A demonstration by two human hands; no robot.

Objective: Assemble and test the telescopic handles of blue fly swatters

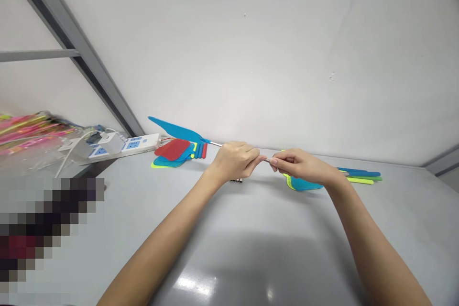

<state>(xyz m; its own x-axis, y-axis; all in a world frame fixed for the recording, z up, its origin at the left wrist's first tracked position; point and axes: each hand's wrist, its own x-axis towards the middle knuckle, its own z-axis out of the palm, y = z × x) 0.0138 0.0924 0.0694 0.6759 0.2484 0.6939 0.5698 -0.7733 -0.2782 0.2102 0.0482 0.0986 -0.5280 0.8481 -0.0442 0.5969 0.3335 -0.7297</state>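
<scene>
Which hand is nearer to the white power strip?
Left. The left hand is just right of the power strip, past the pile of swatter heads; the right hand is farther right.

A blue swatter head point(177, 130) rises above red, blue and yellow-green swatter heads point(175, 153) stacked on the glossy grey tabletop point(251, 239), near a white-and-blue power strip point(125, 146).

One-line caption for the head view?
Both hands, left hand and right hand, grip a blue fly swatter's thin metal rod above grey table.
</scene>
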